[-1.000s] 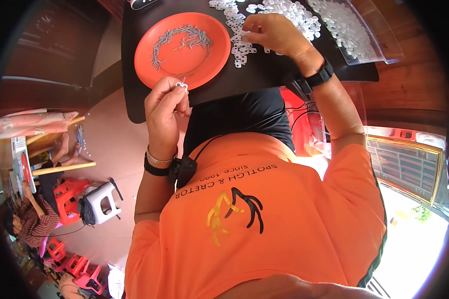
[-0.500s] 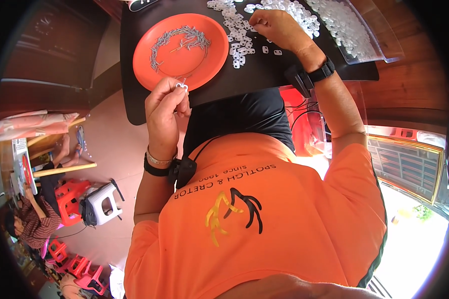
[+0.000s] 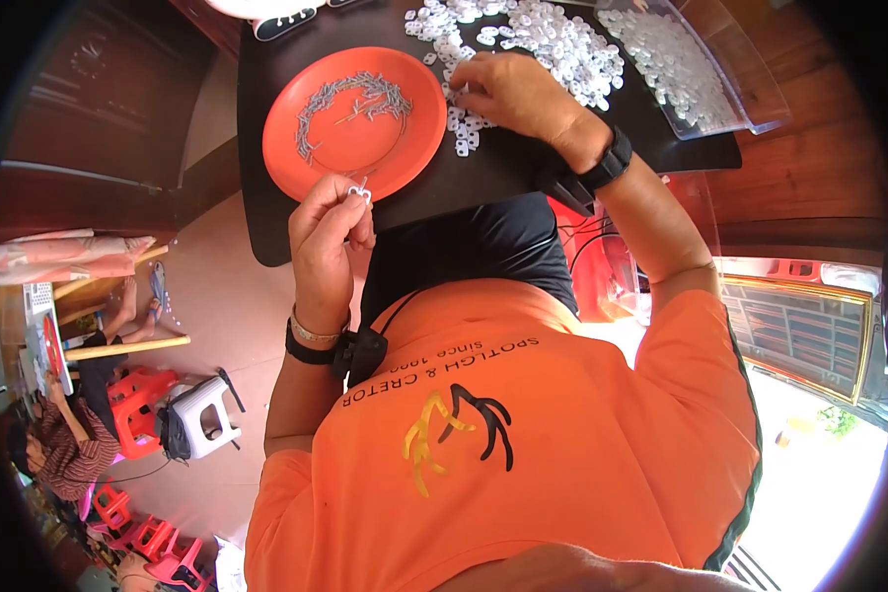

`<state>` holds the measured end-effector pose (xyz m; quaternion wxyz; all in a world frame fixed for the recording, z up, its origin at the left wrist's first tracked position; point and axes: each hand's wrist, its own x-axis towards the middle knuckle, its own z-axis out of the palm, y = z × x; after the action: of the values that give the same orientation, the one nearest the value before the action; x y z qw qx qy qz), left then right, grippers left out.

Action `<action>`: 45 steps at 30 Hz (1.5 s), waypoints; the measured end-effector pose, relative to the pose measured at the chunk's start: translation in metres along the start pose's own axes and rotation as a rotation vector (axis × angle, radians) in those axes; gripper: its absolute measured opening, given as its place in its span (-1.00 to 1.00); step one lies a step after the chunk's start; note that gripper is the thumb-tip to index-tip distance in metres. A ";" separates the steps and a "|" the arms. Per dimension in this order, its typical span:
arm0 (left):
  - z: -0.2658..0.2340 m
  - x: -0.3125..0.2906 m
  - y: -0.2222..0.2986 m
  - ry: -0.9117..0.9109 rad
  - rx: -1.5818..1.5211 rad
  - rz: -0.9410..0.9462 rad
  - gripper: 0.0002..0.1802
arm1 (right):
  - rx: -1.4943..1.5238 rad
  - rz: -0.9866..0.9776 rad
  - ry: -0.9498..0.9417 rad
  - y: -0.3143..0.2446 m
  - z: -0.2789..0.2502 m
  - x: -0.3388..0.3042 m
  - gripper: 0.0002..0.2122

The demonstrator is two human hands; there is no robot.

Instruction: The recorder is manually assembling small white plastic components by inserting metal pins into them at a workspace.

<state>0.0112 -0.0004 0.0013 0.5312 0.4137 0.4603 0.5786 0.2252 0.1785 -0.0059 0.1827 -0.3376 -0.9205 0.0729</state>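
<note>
Between the thumb and fingers of my left hand (image 3: 328, 232) is a small white plastic clip (image 3: 361, 194) with two holes. A thin grey nail (image 3: 364, 183) stands up from it. This hand is at the near edge of an orange-red plate (image 3: 350, 166), where many small grey nails (image 3: 373, 94) lie in a curved heap. My right hand (image 3: 525, 96) is over the near left part of the loose white clips (image 3: 572, 61) on the table. Its thumb and forefinger are apart, low over the clips, and I see nothing held between them.
A clear plastic tray (image 3: 750, 116) full of small whitish pieces stands at the right of the black table (image 3: 276, 222). A shoe (image 3: 284, 22) shows at the far edge. To the left, another person (image 3: 74, 449) sits near red stools (image 3: 138, 412) and a white stool (image 3: 207, 419).
My right hand has moved left and nearer over the white clips, and its thumb and forefinger have parted. The left hand still holds its clip in nearly the same place. The view has shifted slightly.
</note>
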 end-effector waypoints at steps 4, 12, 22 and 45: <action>-0.004 -0.001 0.001 0.044 -0.002 -0.013 -0.84 | 0.093 -0.048 -0.118 0.010 -0.015 0.002 -0.85; 0.003 0.002 0.003 0.052 -0.090 -0.019 -0.88 | -0.126 0.164 -0.046 0.076 -0.019 0.047 -0.77; -0.003 -0.003 0.002 0.058 -0.088 -0.008 -0.88 | -0.156 0.231 -0.149 0.068 -0.016 0.050 -0.80; -0.002 -0.002 0.003 0.075 -0.066 0.046 -0.84 | 1.271 0.081 -0.327 -0.095 -0.011 0.019 -0.85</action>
<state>0.0085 -0.0027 0.0033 0.5135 0.3845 0.4510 0.6205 0.1596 0.1187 0.0345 0.2013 -0.1829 -0.7005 0.6597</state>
